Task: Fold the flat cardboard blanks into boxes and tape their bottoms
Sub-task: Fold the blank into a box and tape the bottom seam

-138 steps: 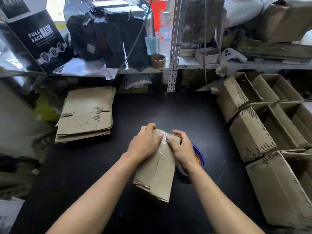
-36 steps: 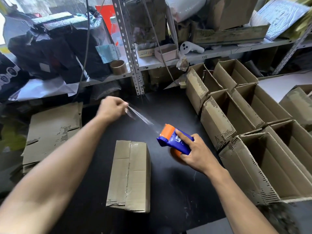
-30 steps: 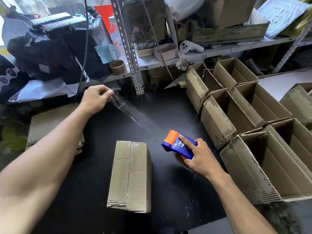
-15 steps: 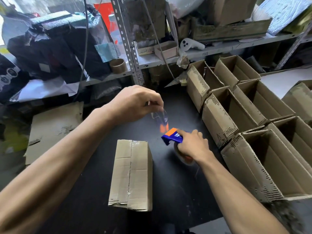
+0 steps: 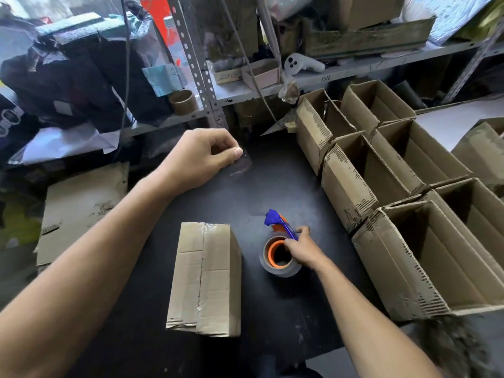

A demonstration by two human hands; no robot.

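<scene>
Fingertips (image 5: 236, 152) of my left hand (image 5: 200, 159) are pinched shut on a short strip of clear tape (image 5: 242, 166), held above the black table (image 5: 272, 186) well beyond the box. I think the strip hangs free, though it is so transparent that I cannot be sure of its far end. My right hand (image 5: 301, 248) is closed around the blue handle of the tape dispenser (image 5: 278, 251), which sits on the table on its side, roll hole up, just beside the box.

Between my forearms lies the folded box (image 5: 206, 278), taped seam up, with clear tape running along the middle join and wrapping over the far edge. To the left waits the stack of flat blanks (image 5: 81, 203); to the right stand the finished boxes (image 5: 395, 192), open ends up.

I judge the step in hand to be the second sealing of this bottom. Next I need to bring the strip back over the box, lay it on the flaps without letting it fold on itself, and press it down.

Half a second ago the dispenser was lifted with the tape running from it to my left hand; now it is set down and my left hand has drawn away with the cut piece.
</scene>
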